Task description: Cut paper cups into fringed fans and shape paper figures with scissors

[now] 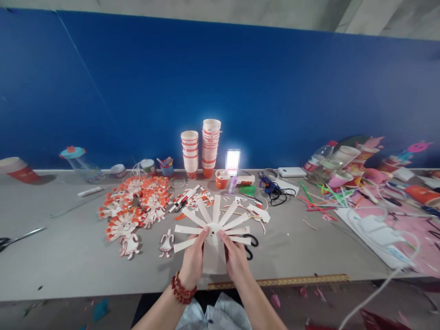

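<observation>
A paper cup point(214, 259) with its wall cut into several white strips is held in front of me, the strips fanned outward. My left hand point(194, 256) grips its left side, thumb by the small dark spot at the fan's centre. On the opposite side my right hand point(237, 259) holds it the same way; the fingers behind the cup are partly hidden. Black-handled scissors point(253, 241) lie beside my right hand, partly covered by the strips. Left of my left hand lies a small white paper dress cutout point(167, 243) with red edging.
Orange-and-white paper figures point(132, 206) pile up at left. Two cup stacks point(210, 146) stand by the blue partition point(137, 91). A glue gun point(270, 185) with a black cord, paper scraps point(189, 201), coloured sticks point(318, 204) and a yellow ruler point(292, 280) lie on the grey table.
</observation>
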`<state>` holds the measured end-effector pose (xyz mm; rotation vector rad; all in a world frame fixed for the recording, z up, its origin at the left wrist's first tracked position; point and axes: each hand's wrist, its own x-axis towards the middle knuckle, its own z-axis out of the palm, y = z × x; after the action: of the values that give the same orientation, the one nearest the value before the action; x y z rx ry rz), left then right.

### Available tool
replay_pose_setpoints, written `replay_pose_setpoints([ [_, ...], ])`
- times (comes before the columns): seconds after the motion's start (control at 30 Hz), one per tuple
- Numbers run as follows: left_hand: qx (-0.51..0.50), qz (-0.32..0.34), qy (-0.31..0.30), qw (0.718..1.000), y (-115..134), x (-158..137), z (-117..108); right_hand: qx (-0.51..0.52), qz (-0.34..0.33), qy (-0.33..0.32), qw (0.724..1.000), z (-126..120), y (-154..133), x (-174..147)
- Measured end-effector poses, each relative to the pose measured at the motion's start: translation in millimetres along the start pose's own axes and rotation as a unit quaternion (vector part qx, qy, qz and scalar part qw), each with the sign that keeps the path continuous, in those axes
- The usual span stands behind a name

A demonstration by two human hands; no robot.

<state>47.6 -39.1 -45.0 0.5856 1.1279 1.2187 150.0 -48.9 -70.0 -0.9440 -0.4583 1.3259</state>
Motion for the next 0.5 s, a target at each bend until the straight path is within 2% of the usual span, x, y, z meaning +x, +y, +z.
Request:
replay_pose_setpoints([
  [0.1,-0.025,-0.016,-0.033,0.999,2.1,-0.2,1.3,-0.015,-0.006,0.013,1.0,1.1,-0.7,-0.8],
  [0.2,-0.041,0.024,-0.051,0.998,1.9,0.8,3.1,-0.033,-0.014,0.024,0.999,4.4,-2.4,-3.3],
  [0.3,-0.037,0.046,-0.029,0.998,-0.6,2.5,3.5,-0.034,-0.023,0.025,0.999,7.1,-3.1,-4.9],
  [0.4,-0.044,0.016,-0.003,0.999,-1.2,3.3,3.4,-0.027,-0.026,0.029,0.999,7.1,-2.8,-4.3],
  [0.5,-0.065,0.002,-0.01,0.998,1.5,3.1,3.9,-0.013,-0.016,0.023,1.0,5.9,-1.2,-2.8],
])
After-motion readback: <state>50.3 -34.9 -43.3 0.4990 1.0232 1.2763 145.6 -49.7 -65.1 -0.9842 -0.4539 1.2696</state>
